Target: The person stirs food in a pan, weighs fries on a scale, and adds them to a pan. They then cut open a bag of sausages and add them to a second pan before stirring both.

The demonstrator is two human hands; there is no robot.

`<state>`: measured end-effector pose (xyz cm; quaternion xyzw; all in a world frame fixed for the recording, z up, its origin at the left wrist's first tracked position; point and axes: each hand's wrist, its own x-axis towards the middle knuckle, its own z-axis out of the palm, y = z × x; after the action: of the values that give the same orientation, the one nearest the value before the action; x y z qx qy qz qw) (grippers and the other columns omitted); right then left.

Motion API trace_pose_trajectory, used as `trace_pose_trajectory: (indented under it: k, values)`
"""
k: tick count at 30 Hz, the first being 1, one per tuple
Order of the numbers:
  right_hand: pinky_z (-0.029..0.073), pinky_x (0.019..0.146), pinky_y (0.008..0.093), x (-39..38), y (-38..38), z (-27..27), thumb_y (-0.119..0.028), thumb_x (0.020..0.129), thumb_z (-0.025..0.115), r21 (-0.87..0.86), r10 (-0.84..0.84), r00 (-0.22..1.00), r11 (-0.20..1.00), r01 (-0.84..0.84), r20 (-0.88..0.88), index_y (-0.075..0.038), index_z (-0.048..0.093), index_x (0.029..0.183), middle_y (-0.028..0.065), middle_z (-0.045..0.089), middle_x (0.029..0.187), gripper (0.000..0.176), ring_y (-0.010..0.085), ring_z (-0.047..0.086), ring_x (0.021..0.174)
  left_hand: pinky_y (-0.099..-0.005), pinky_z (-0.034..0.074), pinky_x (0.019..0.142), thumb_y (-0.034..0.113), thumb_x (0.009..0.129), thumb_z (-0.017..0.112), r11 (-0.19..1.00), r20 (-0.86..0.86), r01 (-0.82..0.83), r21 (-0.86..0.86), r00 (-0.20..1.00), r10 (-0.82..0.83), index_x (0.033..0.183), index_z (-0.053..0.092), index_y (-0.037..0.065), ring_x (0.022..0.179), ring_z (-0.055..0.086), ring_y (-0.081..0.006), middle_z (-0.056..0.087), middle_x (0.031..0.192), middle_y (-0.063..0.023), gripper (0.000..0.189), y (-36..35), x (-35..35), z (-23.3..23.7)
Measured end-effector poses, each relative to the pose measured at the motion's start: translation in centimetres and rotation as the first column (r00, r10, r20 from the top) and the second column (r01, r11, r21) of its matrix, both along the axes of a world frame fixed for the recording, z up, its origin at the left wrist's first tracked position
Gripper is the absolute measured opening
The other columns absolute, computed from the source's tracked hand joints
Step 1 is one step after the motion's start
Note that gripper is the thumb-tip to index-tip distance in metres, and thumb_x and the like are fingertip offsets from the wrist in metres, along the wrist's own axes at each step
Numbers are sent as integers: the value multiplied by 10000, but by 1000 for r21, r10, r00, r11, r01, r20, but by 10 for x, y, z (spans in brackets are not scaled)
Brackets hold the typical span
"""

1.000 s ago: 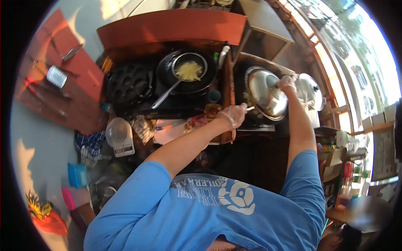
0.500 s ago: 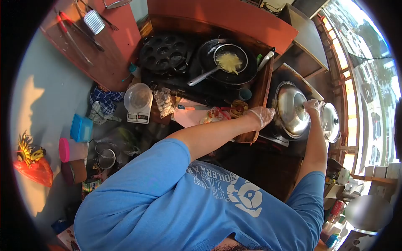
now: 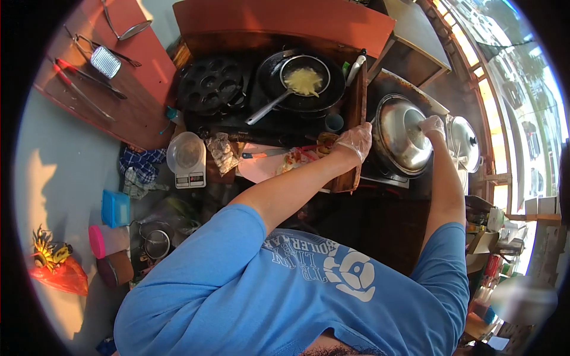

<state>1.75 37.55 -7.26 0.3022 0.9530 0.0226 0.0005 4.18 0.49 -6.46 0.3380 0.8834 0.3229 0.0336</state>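
Note:
A large domed metal lid (image 3: 396,127) sits over a wok on the right-hand stove; what lies under it is hidden. My right hand (image 3: 433,126), in a clear plastic glove, is closed on the lid's knob. My left hand (image 3: 356,143), gloved too, is curled over the wooden edge board (image 3: 357,107) between the two stoves. Just left of that hand are a small bowl of food (image 3: 325,142) and a plastic bag of chopped food (image 3: 297,159). A second lidded pot (image 3: 469,142) stands to the right of the wok.
On the left stove, a strainer (image 3: 270,108) of pale yellow strips rests over a black wok (image 3: 338,92), beside a round-hollowed pan (image 3: 208,86). A knife (image 3: 264,154) lies on a pink board (image 3: 252,169). A kitchen scale (image 3: 190,180) stands further left.
The camera has turned slightly, so the scene shifts in view. Both hands keep their places, the right on the lid's knob and the left at the wooden board.

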Motion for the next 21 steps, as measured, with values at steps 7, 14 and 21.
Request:
trace_pose_trajectory:
  k: [7,14,21]
  values:
    - [523,832,431,15,-24,9,-287,709,641,-45,59,992,997,-65,-114,22,706,792,246,666,895,326,378,665,901,-353,561,796,76,894,506,983,-12,40,-177,999,-42,967,649,-4,967,673,-281,661,977,-158,180,-2,10,38]
    - [522,829,434,14,-7,12,-317,742,634,-6,26,996,1000,-27,-84,7,714,786,240,673,903,336,371,666,900,-379,588,713,81,877,543,998,-282,67,-14,957,-68,922,606,8,856,702,-300,677,893,-169,106,12,-16,-15]
    - [527,871,411,22,-13,31,-277,720,688,-82,-28,999,996,26,-24,6,725,912,239,678,1001,343,348,664,987,-377,584,736,34,828,580,951,-354,67,-301,918,-177,900,669,17,926,685,-285,665,948,-139,116,23,-4,-7]
